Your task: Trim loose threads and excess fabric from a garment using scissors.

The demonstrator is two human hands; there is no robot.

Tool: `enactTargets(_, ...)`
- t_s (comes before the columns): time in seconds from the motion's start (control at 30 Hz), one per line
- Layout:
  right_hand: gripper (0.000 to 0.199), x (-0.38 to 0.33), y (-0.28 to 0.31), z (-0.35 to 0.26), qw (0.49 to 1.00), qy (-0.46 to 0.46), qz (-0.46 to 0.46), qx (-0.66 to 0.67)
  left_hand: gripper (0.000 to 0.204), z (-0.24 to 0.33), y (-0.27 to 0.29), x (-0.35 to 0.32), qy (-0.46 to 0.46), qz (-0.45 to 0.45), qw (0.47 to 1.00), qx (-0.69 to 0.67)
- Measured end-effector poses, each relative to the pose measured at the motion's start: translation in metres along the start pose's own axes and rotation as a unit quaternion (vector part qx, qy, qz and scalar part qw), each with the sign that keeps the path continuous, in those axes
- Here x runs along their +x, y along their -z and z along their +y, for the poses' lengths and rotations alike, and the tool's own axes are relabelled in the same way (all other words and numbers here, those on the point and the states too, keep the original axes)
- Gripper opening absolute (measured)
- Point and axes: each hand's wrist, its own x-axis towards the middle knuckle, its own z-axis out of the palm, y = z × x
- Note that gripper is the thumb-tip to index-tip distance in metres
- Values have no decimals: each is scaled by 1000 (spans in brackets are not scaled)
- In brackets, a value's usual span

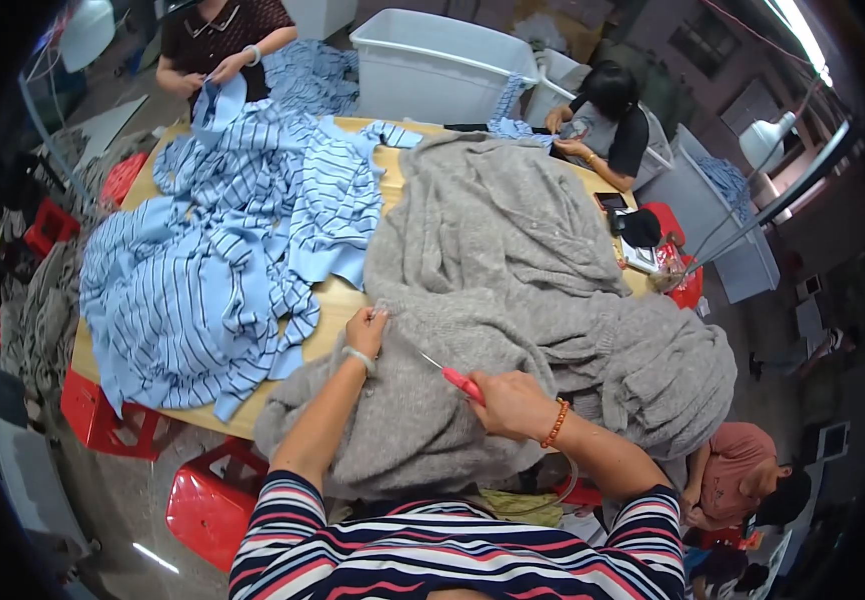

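A big heap of grey knitted garments (513, 270) covers the right half of a wooden table (338, 300). My left hand (365, 330) pinches the edge of a grey knit at the heap's left side. My right hand (508, 402) grips small red-handled snips (458, 380), their thin metal tip pointing left toward my left hand, just above the grey fabric. A beaded bracelet sits on my right wrist and a pale band on my left.
Blue striped knit pieces (223, 250) cover the table's left half. One person (218, 45) handles blue fabric at the far end, another (608, 120) sits far right, a third (743, 480) crouches lower right. White bins (443, 70) stand behind. Red stools (208, 500) stand beside the table.
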Motion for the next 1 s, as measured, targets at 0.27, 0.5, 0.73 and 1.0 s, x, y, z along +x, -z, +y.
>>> enactTargets(0.27, 25, 14, 7, 3, 999, 24, -40, 11, 16, 36, 6, -27, 54, -28, 985, -163)
enactTargets(0.5, 24, 11, 15, -2, 997, 12, -81, -9, 24, 46, 27, -38, 188, -94, 925, -316)
enactTargets(0.73, 22, -24, 2, -18, 990, 73, -115, 22, 30, 57, 62, -96, 241, -94, 936, -238)
enactTargets(1.0, 23, -24, 4, -18, 994, 32, -106, 4, 36, 70, 60, -119, 181, -189, 963, -65)
